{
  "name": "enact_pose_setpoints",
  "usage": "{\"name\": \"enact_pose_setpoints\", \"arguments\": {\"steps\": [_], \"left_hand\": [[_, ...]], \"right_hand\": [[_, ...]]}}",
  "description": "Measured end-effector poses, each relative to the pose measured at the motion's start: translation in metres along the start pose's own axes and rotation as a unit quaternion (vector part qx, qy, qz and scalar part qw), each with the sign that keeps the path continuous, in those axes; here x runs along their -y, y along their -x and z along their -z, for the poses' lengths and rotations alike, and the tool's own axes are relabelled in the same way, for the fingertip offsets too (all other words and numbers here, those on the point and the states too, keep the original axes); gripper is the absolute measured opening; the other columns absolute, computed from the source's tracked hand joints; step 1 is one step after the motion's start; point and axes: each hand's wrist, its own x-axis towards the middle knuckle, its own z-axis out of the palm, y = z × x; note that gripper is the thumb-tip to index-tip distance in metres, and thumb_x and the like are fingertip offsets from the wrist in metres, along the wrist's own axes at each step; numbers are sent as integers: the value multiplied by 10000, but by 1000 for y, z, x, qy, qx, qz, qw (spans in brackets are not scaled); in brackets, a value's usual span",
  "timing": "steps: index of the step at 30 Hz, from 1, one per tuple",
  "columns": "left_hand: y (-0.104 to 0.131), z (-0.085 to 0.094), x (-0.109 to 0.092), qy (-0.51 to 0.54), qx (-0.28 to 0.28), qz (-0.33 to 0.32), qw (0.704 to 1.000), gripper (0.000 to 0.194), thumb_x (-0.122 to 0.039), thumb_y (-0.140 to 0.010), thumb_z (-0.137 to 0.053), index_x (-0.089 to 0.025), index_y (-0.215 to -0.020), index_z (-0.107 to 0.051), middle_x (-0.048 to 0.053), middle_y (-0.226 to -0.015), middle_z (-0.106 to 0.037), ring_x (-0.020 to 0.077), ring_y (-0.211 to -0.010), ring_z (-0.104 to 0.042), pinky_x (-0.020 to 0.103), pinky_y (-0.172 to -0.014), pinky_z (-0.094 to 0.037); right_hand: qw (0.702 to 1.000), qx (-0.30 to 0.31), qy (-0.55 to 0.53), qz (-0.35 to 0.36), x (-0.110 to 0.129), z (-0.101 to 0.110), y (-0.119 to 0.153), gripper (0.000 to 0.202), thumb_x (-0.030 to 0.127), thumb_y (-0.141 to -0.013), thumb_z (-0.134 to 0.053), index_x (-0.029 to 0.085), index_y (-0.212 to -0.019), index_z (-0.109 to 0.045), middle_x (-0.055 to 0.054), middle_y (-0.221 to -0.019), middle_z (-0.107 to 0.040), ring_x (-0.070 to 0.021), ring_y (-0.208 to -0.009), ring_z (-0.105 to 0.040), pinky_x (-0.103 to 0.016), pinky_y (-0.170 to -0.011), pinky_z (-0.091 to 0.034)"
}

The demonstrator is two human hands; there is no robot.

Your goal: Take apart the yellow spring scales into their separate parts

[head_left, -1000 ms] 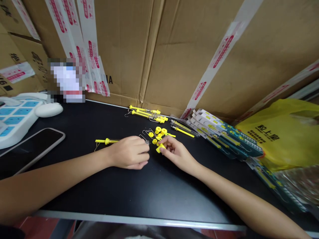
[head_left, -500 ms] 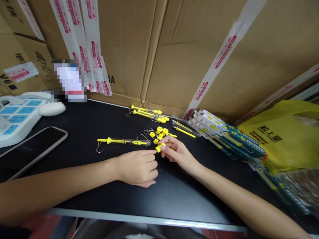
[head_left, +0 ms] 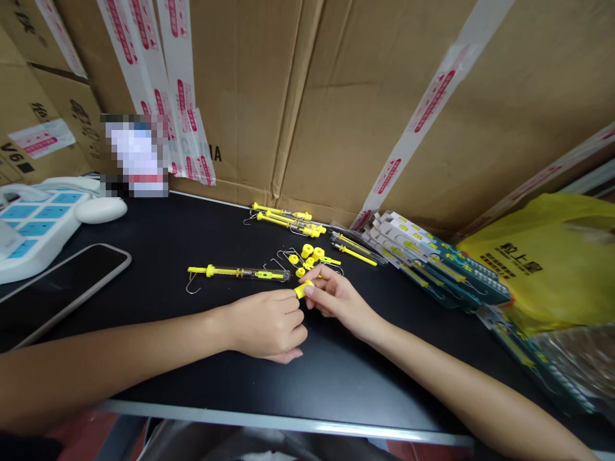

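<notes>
Between the thumb and fingers of my right hand (head_left: 336, 296) is a small yellow plastic cap (head_left: 301, 290). My left hand (head_left: 269, 325) is curled closed, its knuckles up and its index finger side touching the cap; what its fingers hold, if anything, is hidden. Just beyond my hands lie several loose yellow plastic parts (head_left: 307, 250) with thin metal hooks (head_left: 275, 264). Left of them rests a clear tube tool with a yellow plunger and a wire hook (head_left: 235, 273). Several similar tube tools (head_left: 288, 221) lie farther back.
A phone (head_left: 67, 291) and a white power strip (head_left: 43, 218) are at the left. Packaged cards (head_left: 432, 259) are stacked at the right beside a yellow plastic bag (head_left: 542, 256). Large cardboard boxes (head_left: 384, 96) stand along the table's back edge.
My right hand has shifted slightly left with the yellow cap, bringing it closer against my left hand. The parts on the table have not moved.
</notes>
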Motion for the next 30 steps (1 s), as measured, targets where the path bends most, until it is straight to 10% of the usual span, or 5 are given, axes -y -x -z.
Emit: {"name": "enact_pose_setpoints", "arguments": {"steps": [13, 21, 30], "left_hand": [[3, 0, 3, -4, -9, 10, 1000, 271, -359, -851, -498, -180, -653, -551, 27, -623, -533, 167, -639, -475, 319, -695, -396], [5, 6, 14, 105, -5, 342, 934, 160, -339, -849, -515, -181, -841, -544, -8, -778, -585, 152, -727, -540, 313, -689, -351], [3, 3, 12, 188, 11, 380, 905, 90, -267, -845, -501, -196, -852, -557, -24, -779, -578, 148, -751, -548, 308, -696, -319]], "right_hand": [[1000, -9, -18, -11, -3, 5, -2, 317, 444, -772, -631, 190, -883, -478, 61, -571, -515, -29, -403, -291, -151, -368, -177], [999, -24, -37, -12, -2, 6, -2, 326, 435, -766, -640, 195, -919, -480, 57, -594, -550, -26, -379, -321, -141, -344, -205], [999, -14, -28, 17, -4, 2, -2, 313, 397, -759, -662, 189, -903, -477, 39, -650, -585, -29, -389, -393, -142, -328, -260]]}}
